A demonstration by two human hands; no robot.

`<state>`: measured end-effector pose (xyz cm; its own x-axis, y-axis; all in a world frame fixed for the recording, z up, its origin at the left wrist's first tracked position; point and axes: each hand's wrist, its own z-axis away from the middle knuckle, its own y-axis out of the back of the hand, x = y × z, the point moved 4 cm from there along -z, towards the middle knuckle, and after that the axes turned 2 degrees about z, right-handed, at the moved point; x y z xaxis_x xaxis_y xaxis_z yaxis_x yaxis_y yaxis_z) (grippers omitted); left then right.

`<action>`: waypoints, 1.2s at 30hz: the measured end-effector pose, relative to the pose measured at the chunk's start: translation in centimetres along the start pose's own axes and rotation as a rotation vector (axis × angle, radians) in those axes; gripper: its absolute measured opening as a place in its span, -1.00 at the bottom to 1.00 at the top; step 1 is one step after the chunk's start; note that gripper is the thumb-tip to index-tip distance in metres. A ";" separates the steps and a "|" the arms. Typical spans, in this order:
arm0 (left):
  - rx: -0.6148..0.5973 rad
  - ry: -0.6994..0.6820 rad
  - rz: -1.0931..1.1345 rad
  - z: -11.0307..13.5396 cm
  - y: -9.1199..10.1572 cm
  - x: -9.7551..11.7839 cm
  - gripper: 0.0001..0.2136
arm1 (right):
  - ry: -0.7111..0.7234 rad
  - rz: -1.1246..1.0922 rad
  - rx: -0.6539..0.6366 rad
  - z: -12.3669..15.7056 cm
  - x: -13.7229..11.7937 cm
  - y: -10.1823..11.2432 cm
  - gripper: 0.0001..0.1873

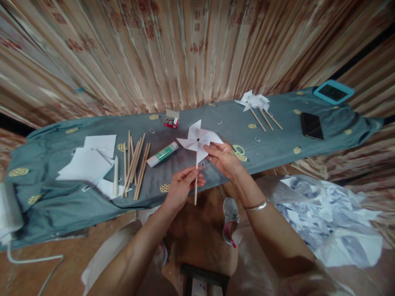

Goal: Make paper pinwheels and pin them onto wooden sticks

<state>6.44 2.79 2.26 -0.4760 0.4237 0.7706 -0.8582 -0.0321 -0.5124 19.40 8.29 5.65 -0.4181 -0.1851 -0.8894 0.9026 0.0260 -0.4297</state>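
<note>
Between the two hands, just above the cloth-covered counter (284,135), is a white paper pinwheel (193,132), its face tilted up toward the camera and a round silvery stud at its centre; left hand (184,181): closed narrowly, thumb and fingers pinching the pale wooden stem (196,193) below the blades, the stem's lower end projecting past the fingers; right hand (224,160): thumb and fingers pinched on the pinwheel's lower right blades, close to the top of the stem.

Left of and beyond the left hand: a green-and-white tube (162,154), lying at a slant; farther left, a loose bundle of wooden sticks (135,164), then a white rod (116,176) resting partly over paper; leftmost of these, a spread of white paper sheets (88,164), overlapping.

Beyond both hands, slightly left: a small red box (171,120), lid up, metallic pieces inside; just right of the right hand: a yellow-green ring handle (233,149), flat on the cloth; beyond and right of that hand: two more pinwheels (248,100), overlapping at their blades; farther right, a black flat device (311,125) and a blue-framed tablet (333,91).
</note>
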 end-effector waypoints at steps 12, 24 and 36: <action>0.017 -0.014 0.002 -0.3 0.3 -0.1 -0.56 | -0.032 0.036 0.017 0.0 0.5 0.3 -0.55; 0.055 -0.041 -0.004 -0.6 0.6 0.6 -0.55 | -0.044 0.162 0.101 -0.1 -0.6 1.7 -0.48; 0.045 -0.028 -0.031 -0.6 0.6 0.2 -0.54 | -0.014 0.191 0.281 -0.7 -1.3 3.0 -0.53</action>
<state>5.99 3.36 1.90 -0.4537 0.3997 0.7965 -0.8800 -0.0600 -0.4712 22.55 9.26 5.47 -0.2387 -0.2169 -0.9466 0.9584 -0.2098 -0.1936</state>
